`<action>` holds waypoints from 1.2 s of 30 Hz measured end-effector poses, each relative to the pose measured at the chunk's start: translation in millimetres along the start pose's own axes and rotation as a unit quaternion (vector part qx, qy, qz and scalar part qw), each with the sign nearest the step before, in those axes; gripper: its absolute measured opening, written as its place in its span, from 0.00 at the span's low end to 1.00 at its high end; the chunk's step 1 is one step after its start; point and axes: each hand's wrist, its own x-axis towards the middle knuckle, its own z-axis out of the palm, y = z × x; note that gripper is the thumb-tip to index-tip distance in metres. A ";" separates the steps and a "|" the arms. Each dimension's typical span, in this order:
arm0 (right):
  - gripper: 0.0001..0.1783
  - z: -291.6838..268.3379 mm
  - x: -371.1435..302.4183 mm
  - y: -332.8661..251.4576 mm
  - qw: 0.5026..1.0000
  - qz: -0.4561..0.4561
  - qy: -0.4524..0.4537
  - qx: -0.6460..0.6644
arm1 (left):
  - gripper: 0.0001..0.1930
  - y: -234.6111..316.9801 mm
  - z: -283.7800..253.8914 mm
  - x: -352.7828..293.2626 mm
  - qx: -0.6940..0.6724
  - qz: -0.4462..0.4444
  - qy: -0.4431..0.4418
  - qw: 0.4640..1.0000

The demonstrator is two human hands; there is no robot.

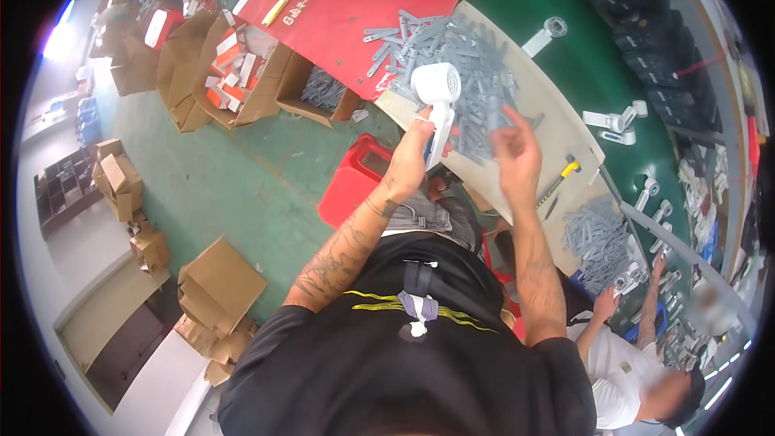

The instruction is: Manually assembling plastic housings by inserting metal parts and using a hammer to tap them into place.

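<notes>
My left hand (pixel 412 155) is closed round the handle of a white handheld fan (pixel 436 85), held up over the near edge of the workbench. Its round grilled head points up and away from me. To the right of the fan, my right hand (pixel 519 149) hovers above the bench with the index finger stretched out and the thumb apart; motion blurs the fingertips, and no object shows in it. Beyond and beneath both hands lies a large heap of grey plastic strips (pixel 460 48), long and narrow, spread over the bench and a red sheet.
A yellow-handled tool (pixel 570 168) lies right of my right hand, near a second grey heap (pixel 597 234). Another person (pixel 630 363) works at the right. More white fans (pixel 617 119) lie across the green strip. A red stool (pixel 351 182) and open cartons (pixel 234 73) stand left.
</notes>
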 end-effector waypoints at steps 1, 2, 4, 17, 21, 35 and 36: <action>0.22 5.7 -21.8 -16.8 1.000 -0.006 -0.012 0.014 | 0.27 -6.8 2.2 1.8 -0.164 -0.025 -0.025 0.986; 0.23 6.5 -38.8 -30.0 0.999 -0.012 -0.020 0.024 | 0.27 -5.3 11.7 1.0 -0.163 -0.025 -0.036 0.986; 0.23 0.2 -60.7 -48.3 0.996 -0.077 -0.014 -0.035 | 0.27 -0.3 33.3 -5.1 -0.150 0.015 -0.042 0.988; 0.26 -44.5 -110.4 -38.9 0.938 -0.264 0.064 -0.217 | 0.22 -6.3 76.2 -44.5 0.068 0.073 -0.112 0.989; 0.28 -50.7 -116.2 -35.2 0.924 -0.287 0.078 -0.240 | 0.22 -5.9 89.7 -52.3 0.022 0.063 -0.128 0.990; 0.32 -67.7 -120.6 -34.2 0.905 -0.300 0.068 -0.295 | 0.22 -23.9 98.4 -56.3 0.100 0.077 -0.077 0.989; 0.32 -68.2 -120.4 -34.7 0.906 -0.300 0.066 -0.290 | 0.21 -23.7 98.7 -56.1 0.107 0.068 -0.072 0.989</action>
